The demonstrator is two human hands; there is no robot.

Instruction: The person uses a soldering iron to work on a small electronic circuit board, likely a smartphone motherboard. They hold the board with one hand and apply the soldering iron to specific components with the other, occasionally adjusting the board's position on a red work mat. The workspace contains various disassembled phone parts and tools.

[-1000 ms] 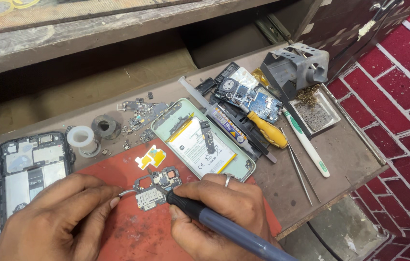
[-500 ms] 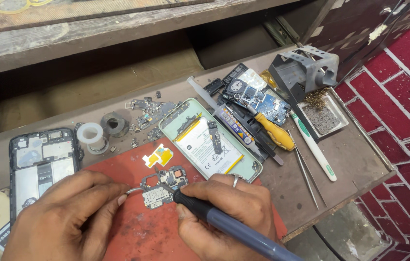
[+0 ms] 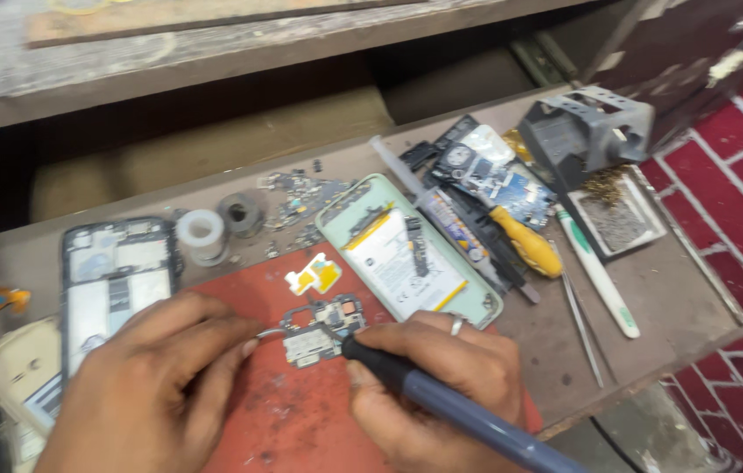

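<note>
On red mat (image 3: 301, 420), right hand (image 3: 441, 385) grip closed round soldering iron (image 3: 441, 403), tip hidden at circuit board (image 3: 319, 331), left hand (image 3: 152, 385) pinching thin wire (image 3: 271, 332).

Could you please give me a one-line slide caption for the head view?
Right hand holds a soldering iron to a circuit board while left hand feeds wire.

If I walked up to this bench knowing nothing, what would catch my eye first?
Probably the two hands at the front: the right hand grips a blue-handled soldering iron with its tip at a small circuit board on the red mat, while the left hand brings a thin wire to the board. Just behind lies an opened phone with its battery showing, and a yellow-handled screwdriver lies to its right.
</note>
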